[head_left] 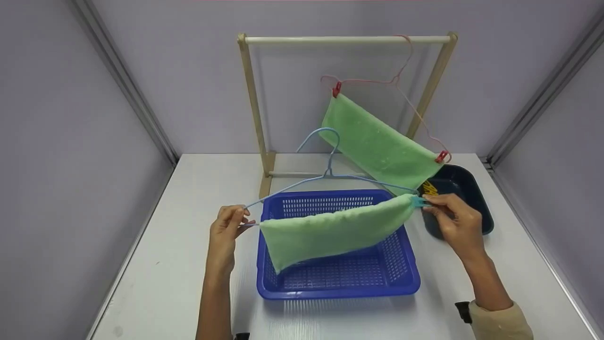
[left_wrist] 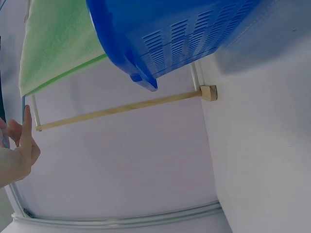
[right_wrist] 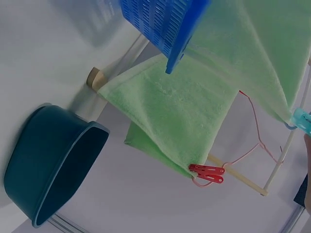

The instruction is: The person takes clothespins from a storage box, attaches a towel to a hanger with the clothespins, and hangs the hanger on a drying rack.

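Note:
In the head view my left hand [head_left: 225, 233] pinches the left end of a blue wire hanger [head_left: 330, 166], its hook pointing up. A folded light green towel [head_left: 337, 232] hangs along the hanger's lower wire, above a blue plastic basket [head_left: 339, 295]. At the towel's upper right corner my right hand [head_left: 457, 225] pinches a teal clothespin [head_left: 419, 202], which sits over the cloth beside the hanger's right end. In the right wrist view the teal clothespin [right_wrist: 302, 121] shows at the right edge, over the towel's corner. Part of the left hand [left_wrist: 22, 150] appears in the left wrist view.
Behind stands a wooden rack [head_left: 255, 94] with a white rod [head_left: 325, 40]. From it a pink hanger [head_left: 368, 80] hangs tilted, a second green towel [head_left: 382, 141] held by red clothespins [head_left: 336, 89]. A dark teal tub [head_left: 487, 222] with yellow clothespins [head_left: 429, 188] is at the right.

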Action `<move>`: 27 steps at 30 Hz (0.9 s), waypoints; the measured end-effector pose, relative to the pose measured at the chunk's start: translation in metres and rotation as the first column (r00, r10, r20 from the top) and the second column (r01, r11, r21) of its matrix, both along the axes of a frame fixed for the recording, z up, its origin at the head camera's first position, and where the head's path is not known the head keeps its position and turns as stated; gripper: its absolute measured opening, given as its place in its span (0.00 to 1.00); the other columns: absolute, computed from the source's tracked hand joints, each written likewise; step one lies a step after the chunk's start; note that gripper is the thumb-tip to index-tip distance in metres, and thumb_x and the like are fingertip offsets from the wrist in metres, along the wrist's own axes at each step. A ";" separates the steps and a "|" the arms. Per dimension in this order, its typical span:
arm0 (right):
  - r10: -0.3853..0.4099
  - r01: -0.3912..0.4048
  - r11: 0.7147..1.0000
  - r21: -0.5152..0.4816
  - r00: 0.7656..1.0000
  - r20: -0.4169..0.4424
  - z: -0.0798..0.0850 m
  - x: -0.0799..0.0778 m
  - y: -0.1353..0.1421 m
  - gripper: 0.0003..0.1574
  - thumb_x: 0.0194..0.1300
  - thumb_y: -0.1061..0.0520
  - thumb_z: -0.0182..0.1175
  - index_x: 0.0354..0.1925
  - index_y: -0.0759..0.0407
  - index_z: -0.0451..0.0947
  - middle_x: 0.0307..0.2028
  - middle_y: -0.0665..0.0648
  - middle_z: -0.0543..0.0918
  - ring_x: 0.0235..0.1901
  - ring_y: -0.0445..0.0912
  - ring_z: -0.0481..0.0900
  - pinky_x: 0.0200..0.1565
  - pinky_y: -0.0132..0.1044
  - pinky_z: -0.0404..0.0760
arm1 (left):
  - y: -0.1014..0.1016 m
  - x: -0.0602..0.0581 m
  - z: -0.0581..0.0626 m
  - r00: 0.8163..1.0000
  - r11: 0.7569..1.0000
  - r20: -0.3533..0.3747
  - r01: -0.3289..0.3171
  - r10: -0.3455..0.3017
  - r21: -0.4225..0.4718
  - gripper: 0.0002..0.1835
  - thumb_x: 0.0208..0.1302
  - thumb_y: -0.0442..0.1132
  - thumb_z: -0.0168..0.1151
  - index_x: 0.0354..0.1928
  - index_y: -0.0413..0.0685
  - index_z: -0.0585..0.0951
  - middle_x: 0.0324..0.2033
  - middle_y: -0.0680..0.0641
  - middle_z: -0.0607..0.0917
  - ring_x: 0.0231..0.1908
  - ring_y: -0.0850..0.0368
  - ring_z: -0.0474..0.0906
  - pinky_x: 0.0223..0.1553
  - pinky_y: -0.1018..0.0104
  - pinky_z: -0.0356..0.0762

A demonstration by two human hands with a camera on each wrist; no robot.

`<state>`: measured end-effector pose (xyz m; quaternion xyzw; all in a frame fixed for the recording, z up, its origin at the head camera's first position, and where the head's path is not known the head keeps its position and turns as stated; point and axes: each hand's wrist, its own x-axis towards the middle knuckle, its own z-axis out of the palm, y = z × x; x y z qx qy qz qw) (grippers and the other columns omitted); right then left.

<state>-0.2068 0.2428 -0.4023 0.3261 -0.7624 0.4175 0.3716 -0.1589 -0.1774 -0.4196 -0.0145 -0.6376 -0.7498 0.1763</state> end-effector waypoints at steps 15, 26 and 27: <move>-0.021 0.047 0.978 0.204 0.991 -0.128 -0.014 -0.007 0.004 0.24 0.33 0.82 0.66 0.31 0.65 0.82 0.32 0.56 0.84 0.36 0.44 0.81 0.42 0.21 0.72 | -0.001 0.001 0.000 0.998 0.998 -0.021 0.066 -0.066 0.004 0.12 0.69 0.33 0.48 0.34 0.26 0.72 0.33 0.45 0.67 0.38 0.54 0.68 0.44 0.56 0.76; -0.054 0.074 0.948 0.310 0.996 -0.074 -0.013 -0.006 0.003 0.32 0.37 0.79 0.68 0.46 0.66 0.77 0.40 0.58 0.80 0.39 0.49 0.80 0.45 0.20 0.70 | 0.000 -0.002 -0.004 0.999 0.997 -0.009 0.040 -0.040 0.064 0.11 0.69 0.31 0.47 0.32 0.27 0.73 0.33 0.47 0.68 0.36 0.56 0.68 0.42 0.57 0.77; -0.054 0.074 0.948 0.310 0.996 -0.072 -0.014 -0.006 0.004 0.34 0.37 0.79 0.68 0.47 0.66 0.77 0.42 0.59 0.80 0.40 0.49 0.79 0.45 0.21 0.70 | 0.000 -0.002 -0.004 0.999 0.997 -0.012 0.034 -0.034 0.065 0.11 0.69 0.31 0.48 0.33 0.26 0.73 0.33 0.47 0.68 0.36 0.56 0.68 0.42 0.58 0.77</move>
